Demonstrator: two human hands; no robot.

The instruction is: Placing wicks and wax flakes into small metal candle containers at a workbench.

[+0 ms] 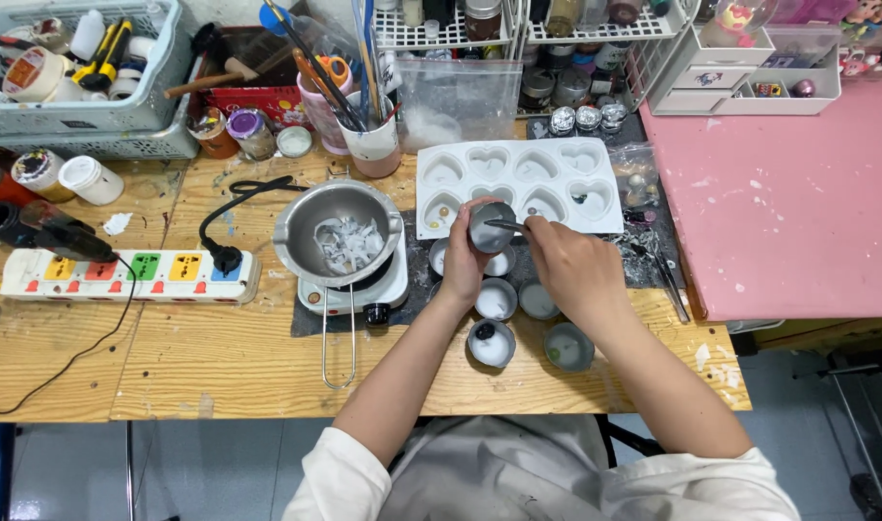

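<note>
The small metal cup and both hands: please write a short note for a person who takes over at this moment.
Left hand holds a small metal cup, tilted, at the near edge of the white heart mould.
Right hand holds a thin metal tool with its tip in that cup.
Other small cups stand on the wooden table below the hands.
The pot of white pieces sits on the small hotplate; the pieces look unmelted.
Most hearts hold only small items, no filling visible. Cup contents cannot be seen.
</note>
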